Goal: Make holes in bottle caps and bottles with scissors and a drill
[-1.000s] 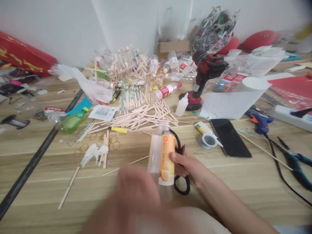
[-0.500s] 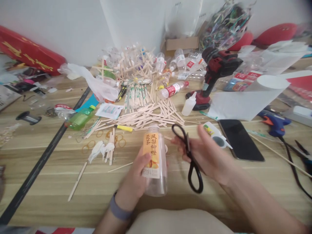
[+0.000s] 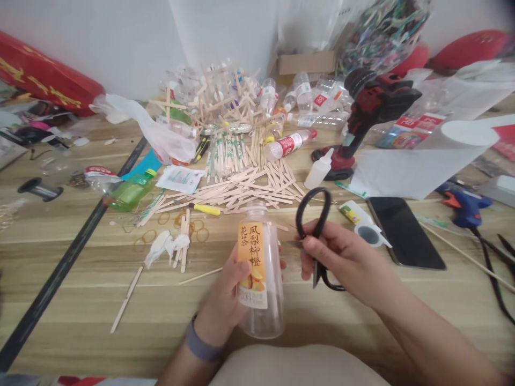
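A clear plastic bottle with an orange and white label stands upright, slightly tilted, in my left hand, whose fingers wrap round its left side and back. The bottle's mouth shows no cap. To its right, my right hand grips black-handled scissors near their middle, with the thumb on top. One handle loop points up and the other is partly behind the fingers. The short metal blades are spread and do not touch the bottle.
Wooden sticks lie heaped beyond the bottle, with a yellow-handled tool near them. On the right are a phone, a tape roll, a glue gun and a drill. A green bottle lies left.
The scissors have turned in my right hand, their blades now spread, and my thumb has come down onto them. My left hand still holds the bottle, slightly lower and farther right in view.
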`<action>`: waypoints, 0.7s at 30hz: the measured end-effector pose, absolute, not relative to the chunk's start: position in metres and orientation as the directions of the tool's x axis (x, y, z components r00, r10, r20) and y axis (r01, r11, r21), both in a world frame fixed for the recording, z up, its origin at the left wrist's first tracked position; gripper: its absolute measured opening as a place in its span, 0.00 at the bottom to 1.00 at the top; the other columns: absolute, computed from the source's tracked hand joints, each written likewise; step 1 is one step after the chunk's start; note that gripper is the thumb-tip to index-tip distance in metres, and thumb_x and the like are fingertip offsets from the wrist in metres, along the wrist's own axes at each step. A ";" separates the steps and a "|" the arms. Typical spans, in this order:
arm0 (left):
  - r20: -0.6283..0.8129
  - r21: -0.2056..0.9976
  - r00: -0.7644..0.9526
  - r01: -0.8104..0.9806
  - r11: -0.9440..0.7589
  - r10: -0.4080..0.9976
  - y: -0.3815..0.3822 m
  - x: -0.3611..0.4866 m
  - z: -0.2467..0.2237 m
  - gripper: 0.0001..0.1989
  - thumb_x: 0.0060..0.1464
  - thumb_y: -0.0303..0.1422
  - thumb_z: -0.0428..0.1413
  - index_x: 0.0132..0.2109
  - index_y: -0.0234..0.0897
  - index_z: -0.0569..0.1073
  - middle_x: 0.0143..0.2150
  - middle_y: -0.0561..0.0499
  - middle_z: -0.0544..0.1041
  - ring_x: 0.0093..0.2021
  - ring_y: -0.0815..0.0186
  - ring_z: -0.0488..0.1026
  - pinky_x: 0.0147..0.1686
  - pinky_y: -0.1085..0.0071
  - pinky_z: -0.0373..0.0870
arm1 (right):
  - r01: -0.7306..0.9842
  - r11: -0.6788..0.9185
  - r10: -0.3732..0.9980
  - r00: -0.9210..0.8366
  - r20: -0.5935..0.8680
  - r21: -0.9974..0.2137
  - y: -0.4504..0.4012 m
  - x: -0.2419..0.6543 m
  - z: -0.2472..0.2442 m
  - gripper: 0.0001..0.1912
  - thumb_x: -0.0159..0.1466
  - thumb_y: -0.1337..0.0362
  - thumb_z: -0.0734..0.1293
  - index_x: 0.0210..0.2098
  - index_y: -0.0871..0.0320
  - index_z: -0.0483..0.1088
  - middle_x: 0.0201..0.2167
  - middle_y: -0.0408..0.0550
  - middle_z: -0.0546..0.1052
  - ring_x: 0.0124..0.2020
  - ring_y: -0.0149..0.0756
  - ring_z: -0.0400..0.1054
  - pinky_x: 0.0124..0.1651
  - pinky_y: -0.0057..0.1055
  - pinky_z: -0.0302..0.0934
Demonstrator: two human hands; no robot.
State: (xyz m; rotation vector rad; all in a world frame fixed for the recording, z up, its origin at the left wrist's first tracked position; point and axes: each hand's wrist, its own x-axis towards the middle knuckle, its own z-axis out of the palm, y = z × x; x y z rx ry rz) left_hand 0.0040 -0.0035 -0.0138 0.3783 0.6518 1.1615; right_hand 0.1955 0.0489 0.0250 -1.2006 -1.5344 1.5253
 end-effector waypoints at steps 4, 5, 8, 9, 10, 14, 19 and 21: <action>-0.270 0.602 0.246 -0.711 0.363 0.931 -0.005 0.004 -0.014 0.23 0.47 0.42 0.66 0.48 0.38 0.74 0.47 0.45 0.80 0.39 0.59 0.78 0.34 0.69 0.75 | 0.403 0.080 0.948 -0.314 -0.056 -0.912 0.038 0.189 0.029 0.10 0.64 0.55 0.64 0.34 0.55 0.65 0.18 0.38 0.70 0.16 0.31 0.65 0.19 0.26 0.59; -0.286 0.604 0.248 -0.703 0.375 0.926 -0.006 0.004 -0.014 0.23 0.47 0.43 0.66 0.48 0.38 0.74 0.47 0.45 0.80 0.39 0.59 0.79 0.34 0.69 0.75 | 0.473 0.136 0.955 -0.295 -0.011 -0.871 0.036 0.188 0.029 0.08 0.63 0.57 0.64 0.33 0.55 0.65 0.18 0.39 0.70 0.16 0.31 0.65 0.18 0.25 0.58; -0.314 0.625 0.243 -0.674 0.393 0.918 -0.009 0.005 -0.015 0.24 0.49 0.45 0.64 0.49 0.39 0.72 0.44 0.44 0.81 0.40 0.56 0.79 0.35 0.68 0.74 | 0.595 0.294 0.944 -0.302 0.131 -0.748 0.032 0.188 0.029 0.06 0.64 0.60 0.64 0.34 0.55 0.67 0.18 0.39 0.72 0.16 0.32 0.66 0.19 0.25 0.57; -0.309 0.634 0.240 -0.669 0.387 0.920 -0.009 0.005 -0.015 0.25 0.49 0.46 0.64 0.51 0.39 0.71 0.43 0.44 0.81 0.40 0.56 0.79 0.35 0.68 0.74 | 0.617 0.344 0.932 -0.318 0.175 -0.708 0.032 0.188 0.030 0.06 0.65 0.60 0.63 0.34 0.55 0.66 0.19 0.40 0.73 0.16 0.31 0.66 0.18 0.25 0.56; -0.302 0.643 0.238 -0.664 0.381 0.923 -0.010 0.006 -0.015 0.27 0.49 0.46 0.64 0.53 0.39 0.70 0.42 0.44 0.81 0.40 0.55 0.79 0.35 0.67 0.74 | 0.640 0.390 0.917 -0.335 0.216 -0.662 0.032 0.189 0.030 0.06 0.65 0.61 0.63 0.33 0.56 0.66 0.19 0.40 0.73 0.15 0.31 0.65 0.18 0.25 0.55; -0.285 0.684 0.226 -0.633 0.363 0.932 -0.011 0.008 -0.012 0.35 0.48 0.48 0.64 0.59 0.38 0.66 0.41 0.43 0.81 0.39 0.54 0.80 0.36 0.65 0.75 | 0.705 0.507 0.861 -0.381 0.337 -0.496 0.031 0.189 0.032 0.10 0.69 0.60 0.60 0.33 0.56 0.65 0.17 0.39 0.72 0.11 0.29 0.61 0.16 0.25 0.53; -0.318 0.706 0.215 -0.596 0.382 0.923 -0.012 0.008 -0.007 0.35 0.47 0.45 0.65 0.59 0.39 0.66 0.41 0.44 0.81 0.37 0.56 0.80 0.33 0.67 0.73 | 0.711 0.591 0.797 -0.440 0.414 -0.381 0.032 0.188 0.031 0.17 0.72 0.57 0.56 0.30 0.57 0.65 0.15 0.39 0.69 0.11 0.30 0.62 0.15 0.26 0.49; -0.351 0.707 0.215 -0.578 0.408 0.911 -0.012 0.009 -0.005 0.34 0.44 0.43 0.67 0.57 0.39 0.67 0.40 0.45 0.81 0.38 0.56 0.79 0.34 0.68 0.73 | 0.708 0.638 0.749 -0.478 0.459 -0.303 0.033 0.188 0.032 0.20 0.73 0.57 0.54 0.28 0.56 0.64 0.14 0.39 0.68 0.11 0.31 0.63 0.16 0.27 0.47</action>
